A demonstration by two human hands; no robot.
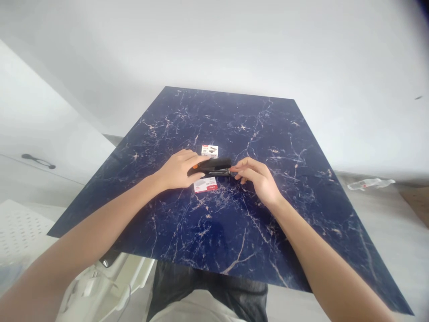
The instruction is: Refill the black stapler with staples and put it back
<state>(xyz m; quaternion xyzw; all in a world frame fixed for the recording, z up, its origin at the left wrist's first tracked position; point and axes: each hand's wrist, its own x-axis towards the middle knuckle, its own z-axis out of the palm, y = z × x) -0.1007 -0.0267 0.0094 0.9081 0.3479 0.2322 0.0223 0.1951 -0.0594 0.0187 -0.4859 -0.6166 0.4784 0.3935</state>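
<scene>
A black stapler (212, 167) with an orange tip at its rear lies across the middle of a dark blue marble-patterned tabletop (214, 232). My left hand (179, 171) grips the stapler's rear half from above. At its metal front end, the fingertips of my right hand (256, 179) pinch the stapler. Just behind it sits a small white box of staples (209, 151). A second white and red box (205, 184) lies in front of it, close below my left hand.
A white cabinet with a dark handle (38, 161) stands at the left, with a perforated white panel (20, 228) below it. A clear plastic object (370, 183) lies on the grey floor at the right. White plastic equipment (90, 290) sits below the table's near edge.
</scene>
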